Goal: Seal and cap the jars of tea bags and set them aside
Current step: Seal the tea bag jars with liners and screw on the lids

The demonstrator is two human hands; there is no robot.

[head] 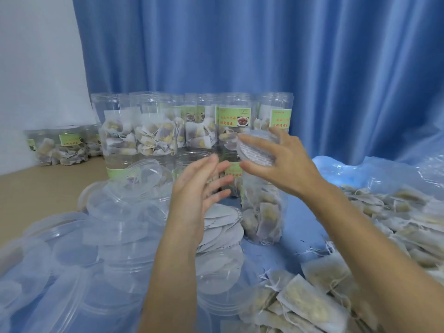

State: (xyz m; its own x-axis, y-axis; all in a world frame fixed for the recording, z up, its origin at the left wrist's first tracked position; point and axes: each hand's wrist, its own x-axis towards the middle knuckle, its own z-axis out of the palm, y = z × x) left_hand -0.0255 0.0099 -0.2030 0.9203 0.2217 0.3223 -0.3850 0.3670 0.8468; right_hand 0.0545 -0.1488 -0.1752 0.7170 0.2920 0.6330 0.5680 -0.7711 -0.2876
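My right hand (280,162) grips a round clear cap with a printed seal disc (257,150) inside it, held up in mid-air, tilted toward me. My left hand (199,188) is raised beside it with fingers straight and spread, holding nothing. Below the cap stands a clear jar of tea bags (263,207) with a green label, partly hidden by my hands. Loose grey seal discs (223,219) lie to its left.
Several clear jars (153,131) with tea bags stand in a row at the back, more (60,147) at far left. A heap of clear caps (96,231) fills the left foreground. Loose tea bags (336,284) cover the right. A blue curtain hangs behind.
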